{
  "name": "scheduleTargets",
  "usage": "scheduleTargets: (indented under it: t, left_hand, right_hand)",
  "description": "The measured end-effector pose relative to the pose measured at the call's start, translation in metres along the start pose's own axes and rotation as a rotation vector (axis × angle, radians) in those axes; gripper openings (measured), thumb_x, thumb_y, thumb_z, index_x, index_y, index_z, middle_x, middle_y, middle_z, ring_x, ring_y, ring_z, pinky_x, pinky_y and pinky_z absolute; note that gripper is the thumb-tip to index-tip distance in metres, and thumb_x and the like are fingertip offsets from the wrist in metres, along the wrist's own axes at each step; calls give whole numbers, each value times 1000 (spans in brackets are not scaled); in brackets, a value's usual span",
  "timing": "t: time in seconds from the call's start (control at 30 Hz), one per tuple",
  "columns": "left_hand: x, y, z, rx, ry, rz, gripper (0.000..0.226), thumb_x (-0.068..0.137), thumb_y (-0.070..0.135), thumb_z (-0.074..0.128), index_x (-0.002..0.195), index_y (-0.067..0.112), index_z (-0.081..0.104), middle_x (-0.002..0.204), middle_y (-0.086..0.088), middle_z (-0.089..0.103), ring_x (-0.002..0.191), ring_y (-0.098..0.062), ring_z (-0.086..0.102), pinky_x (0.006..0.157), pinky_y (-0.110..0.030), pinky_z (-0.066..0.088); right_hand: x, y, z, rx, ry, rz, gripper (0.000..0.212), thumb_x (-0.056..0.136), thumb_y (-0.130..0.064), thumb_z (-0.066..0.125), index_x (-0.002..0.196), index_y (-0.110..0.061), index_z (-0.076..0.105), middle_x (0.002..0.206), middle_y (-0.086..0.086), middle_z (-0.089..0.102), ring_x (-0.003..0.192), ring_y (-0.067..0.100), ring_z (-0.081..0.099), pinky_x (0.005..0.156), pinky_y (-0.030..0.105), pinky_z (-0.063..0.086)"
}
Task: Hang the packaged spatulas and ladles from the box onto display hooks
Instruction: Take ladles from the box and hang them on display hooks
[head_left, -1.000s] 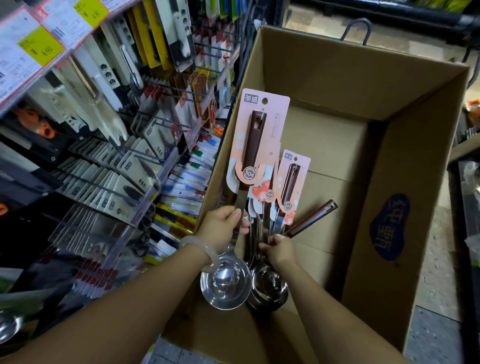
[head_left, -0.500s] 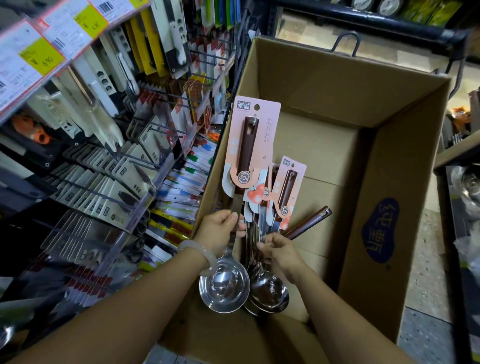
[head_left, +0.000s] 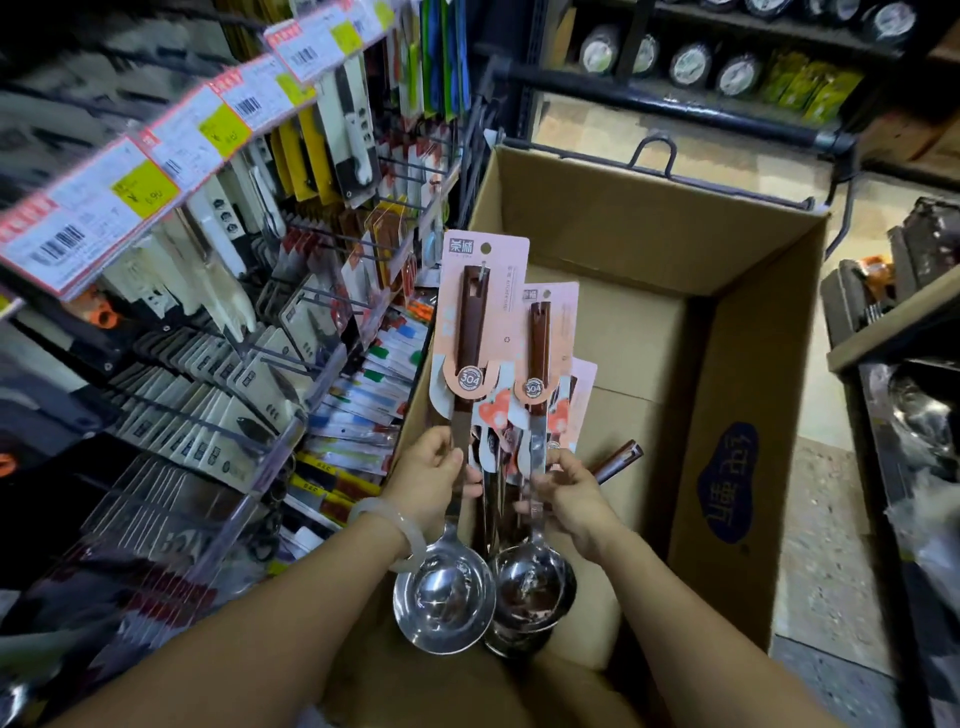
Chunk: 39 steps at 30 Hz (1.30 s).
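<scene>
1. Two hands hold ladles upright over the near end of the cardboard box (head_left: 649, 218). The left hand (head_left: 434, 480) has its fingers curled round the steel shaft of one packaged ladle (head_left: 470, 415); the right hand (head_left: 569, 491) grips a bunch of ladles (head_left: 537, 415) just beside it.
2. Each long axis runs near to far in the view: shiny bowls at the near end by the wrists, brown handles and pink backing cards pointing away, with the hang hole at the far tip of the card.
3. Judging by the polished steel, these are stiff and bowl-heavy, and the shaft is likely slippery. The card looks thin and could bend or tear at the hole.
4. Best hold, I think, is the shaft just below the card, as now, so the hole can be steered.
5. Display hooks (head_left: 332, 241) stand out from the rack on the left, crowded with other packaged goods.
6. One loose brown handle (head_left: 618, 460) pokes out to the right behind the right hand.
</scene>
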<state>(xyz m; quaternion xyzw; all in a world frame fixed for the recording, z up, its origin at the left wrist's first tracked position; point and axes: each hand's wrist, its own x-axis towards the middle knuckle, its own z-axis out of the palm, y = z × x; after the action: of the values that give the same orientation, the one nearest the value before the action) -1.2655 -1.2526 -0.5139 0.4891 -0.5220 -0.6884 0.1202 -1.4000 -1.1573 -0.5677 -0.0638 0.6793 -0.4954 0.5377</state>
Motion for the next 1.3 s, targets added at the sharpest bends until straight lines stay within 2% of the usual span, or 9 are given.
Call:
scheduleTargets:
  t: [0.17, 0.3, 0.47, 0.77, 0.9, 1.0, 1.07, 1.2, 1.3]
  left_hand:
    - [-7, 15, 4, -19, 6, -4, 18, 99, 12, 35, 93, 20, 50, 75, -6, 58, 65, -17, 59, 52, -20, 48]
    - [-19, 36, 6, -36, -9, 35, 22, 98, 7, 37, 87, 22, 49, 77, -6, 57, 62, -16, 56, 51, -21, 47]
    - [-39, 70, -1, -38, -28, 114, 50, 86, -17, 42, 124, 15, 44, 84, -8, 59, 72, -18, 59, 61, -27, 50]
    - [-124, 94, -4, -64, 104, 371, 55, 88, -16, 43, 137, 5, 34, 78, -10, 59, 69, -17, 60, 51, -10, 50]
    - [-184, 100, -5, -105, 236, 456, 45, 89, -13, 45, 131, 4, 38, 81, -7, 62, 69, -15, 60, 48, -11, 48]
    - [-230, 102, -14, -138, 364, 522, 44, 89, -13, 45, 123, 14, 40, 78, -7, 61, 67, -19, 61, 69, -28, 57]
    - [-263, 100, -25, -153, 444, 571, 57, 88, -15, 45, 137, 12, 34, 77, -8, 61, 66, -22, 62, 78, -39, 56]
    - [-345, 92, -48, -199, 588, 602, 68, 88, -14, 45, 144, 19, 25, 75, -9, 57, 67, -22, 60, 54, -22, 53]
    - [-412, 78, -69, -230, 730, 630, 69, 88, -16, 44, 144, 19, 25, 74, -11, 52, 71, -25, 57, 52, -21, 53]
  right_hand:
    - [-17, -24, -5, -17, 20, -81, 21, 96, 4, 36, 93, -14, 46, 69, 8, 53, 46, 11, 59, 48, 23, 52]
    - [-33, -47, -10, -136, 20, -178, 34, 96, 3, 35, 108, -27, 45, 76, 6, 54, 62, 18, 60, 65, 35, 54]
    - [-60, -88, -10, -162, 0, -272, 46, 96, 5, 35, 120, -32, 43, 78, 7, 54, 60, 17, 60, 52, 28, 50]
    - [-127, -139, -5, -266, -176, -465, 51, 96, 4, 38, 135, -28, 36, 82, 8, 54, 62, 17, 62, 61, 32, 52]
    - [-172, -152, 0, -330, -292, -543, 48, 96, 1, 41, 131, -31, 38, 86, 6, 58, 72, 19, 63, 52, 27, 52]
    - [-209, -160, 15, -410, -419, -626, 43, 97, 0, 40, 133, -24, 40, 80, 10, 58, 64, 21, 63, 54, 29, 49]
    - [-236, -162, 29, -432, -503, -679, 42, 97, -2, 40, 133, -24, 39, 78, 11, 57, 61, 20, 62, 52, 27, 48]
    - [-292, -161, 73, -468, -668, -745, 44, 96, -1, 43, 134, -23, 38, 80, 10, 58, 61, 21, 61, 45, 22, 45]
    - [-341, -152, 113, -457, -823, -777, 50, 95, 5, 40, 138, -21, 34, 84, 16, 57, 48, 14, 62, 40, 18, 46]
